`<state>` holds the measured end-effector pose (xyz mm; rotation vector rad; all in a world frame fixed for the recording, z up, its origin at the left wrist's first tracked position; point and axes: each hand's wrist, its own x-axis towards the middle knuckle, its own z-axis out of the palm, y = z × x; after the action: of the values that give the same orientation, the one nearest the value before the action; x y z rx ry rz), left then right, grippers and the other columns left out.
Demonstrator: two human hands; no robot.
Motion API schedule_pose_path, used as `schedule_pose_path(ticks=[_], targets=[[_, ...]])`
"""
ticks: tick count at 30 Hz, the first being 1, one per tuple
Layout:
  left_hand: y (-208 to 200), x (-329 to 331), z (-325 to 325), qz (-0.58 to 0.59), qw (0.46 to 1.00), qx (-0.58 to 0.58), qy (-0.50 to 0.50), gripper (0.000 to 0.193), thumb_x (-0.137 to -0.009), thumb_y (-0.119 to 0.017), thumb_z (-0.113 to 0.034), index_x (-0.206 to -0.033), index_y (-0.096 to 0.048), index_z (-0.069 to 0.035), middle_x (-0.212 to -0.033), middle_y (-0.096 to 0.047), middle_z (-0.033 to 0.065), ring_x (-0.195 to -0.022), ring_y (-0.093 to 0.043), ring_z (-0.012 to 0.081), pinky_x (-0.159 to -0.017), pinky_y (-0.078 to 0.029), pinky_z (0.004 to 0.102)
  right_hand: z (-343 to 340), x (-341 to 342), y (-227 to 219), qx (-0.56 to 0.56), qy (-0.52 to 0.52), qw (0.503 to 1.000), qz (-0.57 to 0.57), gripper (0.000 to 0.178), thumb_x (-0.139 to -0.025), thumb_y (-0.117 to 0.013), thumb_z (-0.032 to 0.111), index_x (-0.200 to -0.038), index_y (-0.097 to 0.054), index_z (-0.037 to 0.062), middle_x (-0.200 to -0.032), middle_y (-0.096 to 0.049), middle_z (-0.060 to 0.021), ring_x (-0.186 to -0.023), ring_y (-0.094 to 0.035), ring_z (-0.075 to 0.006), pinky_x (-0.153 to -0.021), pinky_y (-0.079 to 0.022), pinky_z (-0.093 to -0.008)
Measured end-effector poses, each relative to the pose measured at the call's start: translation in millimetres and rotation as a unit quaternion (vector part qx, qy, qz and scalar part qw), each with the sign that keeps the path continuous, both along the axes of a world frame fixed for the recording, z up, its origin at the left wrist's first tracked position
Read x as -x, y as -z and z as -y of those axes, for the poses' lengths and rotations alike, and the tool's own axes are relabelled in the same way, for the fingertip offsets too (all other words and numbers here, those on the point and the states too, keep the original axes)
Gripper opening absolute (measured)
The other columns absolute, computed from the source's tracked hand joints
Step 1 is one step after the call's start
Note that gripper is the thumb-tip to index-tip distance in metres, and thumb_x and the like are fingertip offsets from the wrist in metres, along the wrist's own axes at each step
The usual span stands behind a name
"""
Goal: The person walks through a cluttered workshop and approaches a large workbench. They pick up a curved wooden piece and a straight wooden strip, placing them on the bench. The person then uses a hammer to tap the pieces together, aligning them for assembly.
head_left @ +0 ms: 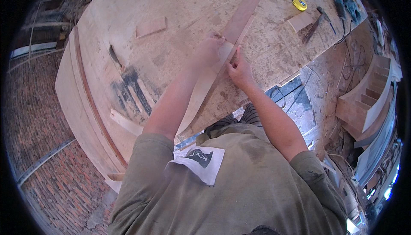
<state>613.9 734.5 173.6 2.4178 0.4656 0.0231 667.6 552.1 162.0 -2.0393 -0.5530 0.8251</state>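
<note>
A pale thin wood strip (203,87) runs from near my body up across the workbench (180,4). At its far end it meets a darker, browner strip (246,14) that continues toward the upper right. My left hand (209,52), slightly blurred, lies over the pale strip's left side, its fingers closed on the edge by the joint. On the opposite edge, the thumb and forefinger of my right hand (240,70) are closed on the strip just below the same joint. The undersides of both strips are hidden.
A yellow tape measure (300,3), a hammer (314,26), a small board (300,21) and corded power tools (338,4) lie at the far right. Left of my hands are a flat wood piece (150,27), a dark-handled tool (114,57) and black stains. A shelved wooden piece (366,94) stands beyond the right edge.
</note>
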Motion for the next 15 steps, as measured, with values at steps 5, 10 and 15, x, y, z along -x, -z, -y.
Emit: schedule_pose_path(ticks=[5,10,15], targets=[[1,-4,-1,-0.049,0.998,0.03,0.011,0.058,-0.079,-0.062,0.003,-0.136,-0.064,-0.008,-0.142,-0.054,0.0145,-0.121,-0.061,0.0347,-0.104,-0.051,0.0389,-1,1,2,-0.01,0.011,1.0,-0.009,0.091,-0.091,-0.07,0.023,-0.159,-0.017,-0.0045,-0.076,-0.07,-0.0161,-0.067,-0.07,-0.0278,-0.068,-0.055,-0.0389],[5,-8,-4,-0.055,0.998,0.029,0.019,0.056,-0.078,-0.062,0.003,-0.134,-0.065,-0.006,-0.14,-0.056,0.015,-0.122,-0.061,0.0349,-0.104,-0.051,0.0391,0,0,3,-0.009,0.01,1.0,0.003,0.09,-0.091,-0.07,0.024,-0.159,-0.018,-0.0042,-0.077,-0.069,-0.0164,-0.07,-0.07,-0.0266,-0.068,-0.055,-0.0386],[0,-11,-6,-0.078,0.996,0.011,0.035,0.054,-0.079,-0.063,0.002,-0.133,-0.066,-0.006,-0.137,-0.059,0.0142,-0.123,-0.06,0.0342,-0.103,-0.052,0.0394,1,0,-3,-0.004,-0.002,1.0,0.009,0.089,-0.091,-0.07,0.023,-0.159,-0.018,-0.0044,-0.076,-0.068,-0.0156,-0.07,-0.07,-0.0251,-0.069,-0.055,-0.0369]])
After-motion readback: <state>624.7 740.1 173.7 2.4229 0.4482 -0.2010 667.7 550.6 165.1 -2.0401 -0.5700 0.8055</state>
